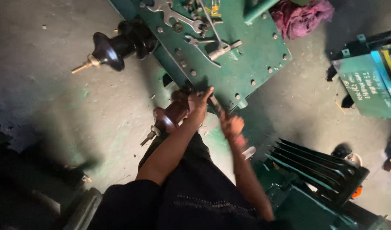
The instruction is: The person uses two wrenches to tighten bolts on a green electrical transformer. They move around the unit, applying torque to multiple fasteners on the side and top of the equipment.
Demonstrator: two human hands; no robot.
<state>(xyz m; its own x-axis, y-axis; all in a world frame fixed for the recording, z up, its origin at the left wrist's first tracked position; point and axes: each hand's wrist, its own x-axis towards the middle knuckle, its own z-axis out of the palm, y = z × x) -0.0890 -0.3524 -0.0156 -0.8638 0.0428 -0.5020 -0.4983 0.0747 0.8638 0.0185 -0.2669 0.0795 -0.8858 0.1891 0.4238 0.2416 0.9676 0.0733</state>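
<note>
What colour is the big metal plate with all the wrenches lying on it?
The metal plate is dark green, dotted with silvery bolts; the head view shows it.

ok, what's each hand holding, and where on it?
Left hand grips the brown insulator bushing at its inner end by the green plate. Right hand holds a blurred tool by its lower end.

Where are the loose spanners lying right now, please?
In the head view, the spanners lie on the green metal plate at the top centre, beyond both hands, right of the upper dark insulator.
</note>
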